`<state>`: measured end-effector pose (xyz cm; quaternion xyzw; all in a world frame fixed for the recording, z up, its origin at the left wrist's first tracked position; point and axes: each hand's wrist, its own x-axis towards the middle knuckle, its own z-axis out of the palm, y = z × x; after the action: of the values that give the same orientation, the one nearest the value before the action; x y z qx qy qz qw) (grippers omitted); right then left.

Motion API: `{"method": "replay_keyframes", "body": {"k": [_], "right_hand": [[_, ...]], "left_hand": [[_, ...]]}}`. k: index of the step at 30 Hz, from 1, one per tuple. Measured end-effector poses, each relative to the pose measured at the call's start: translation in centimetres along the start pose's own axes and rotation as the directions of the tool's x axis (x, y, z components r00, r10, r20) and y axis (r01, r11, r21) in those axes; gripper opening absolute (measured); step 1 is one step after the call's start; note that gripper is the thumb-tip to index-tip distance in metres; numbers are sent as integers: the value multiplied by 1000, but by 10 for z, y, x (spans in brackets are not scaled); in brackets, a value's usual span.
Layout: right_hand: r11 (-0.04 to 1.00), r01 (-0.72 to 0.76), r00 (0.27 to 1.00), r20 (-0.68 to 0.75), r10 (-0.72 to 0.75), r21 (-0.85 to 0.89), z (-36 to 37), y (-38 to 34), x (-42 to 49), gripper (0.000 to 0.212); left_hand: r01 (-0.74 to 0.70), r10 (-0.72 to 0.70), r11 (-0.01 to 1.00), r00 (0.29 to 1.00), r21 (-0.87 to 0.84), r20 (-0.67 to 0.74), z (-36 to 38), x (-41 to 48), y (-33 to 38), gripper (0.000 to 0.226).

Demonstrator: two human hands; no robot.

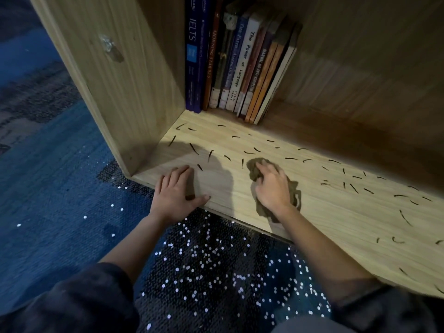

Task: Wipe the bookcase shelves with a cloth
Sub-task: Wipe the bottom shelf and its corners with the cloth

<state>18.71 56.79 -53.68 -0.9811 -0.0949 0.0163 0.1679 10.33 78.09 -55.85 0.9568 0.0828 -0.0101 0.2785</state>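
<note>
A light wooden bookcase shelf [336, 212] lies low by the floor, strewn with several short dark curved marks [249, 152]. My right hand [272, 186] presses a crumpled brown cloth [255, 168] onto the shelf near its front edge, fingers curled over it. The cloth sticks out past my fingertips and beside my wrist. My left hand [176, 192] rests flat on the shelf's front left corner, fingers straight, thumb along the edge.
A row of several upright books [240, 68] stands at the back left of the shelf. The bookcase's left side panel [115, 80] rises beside my left hand. Blue carpet [60, 188] with white specks lies in front.
</note>
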Motion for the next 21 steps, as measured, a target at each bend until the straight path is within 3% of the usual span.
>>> {"method": "replay_keyframes", "body": {"k": [6, 11, 13, 17, 21], "right_hand": [[977, 197, 979, 36, -201, 87, 11, -21, -24, 52], [999, 50, 998, -35, -49, 22, -1, 3, 12, 49], [997, 68, 997, -49, -66, 39, 3, -17, 20, 50], [969, 233, 972, -4, -233, 81, 15, -19, -25, 52], [995, 101, 995, -26, -101, 1, 0, 14, 13, 49]], "left_hand": [[-3, 2, 999, 1000, 32, 19, 8, 2, -5, 109], [-1, 2, 1000, 1000, 30, -8, 11, 5, -5, 111], [1, -1, 1000, 1000, 30, -8, 11, 6, -4, 111], [14, -14, 1000, 1000, 28, 15, 9, 5, -4, 112], [10, -11, 999, 1000, 45, 20, 11, 7, -5, 112]]}}
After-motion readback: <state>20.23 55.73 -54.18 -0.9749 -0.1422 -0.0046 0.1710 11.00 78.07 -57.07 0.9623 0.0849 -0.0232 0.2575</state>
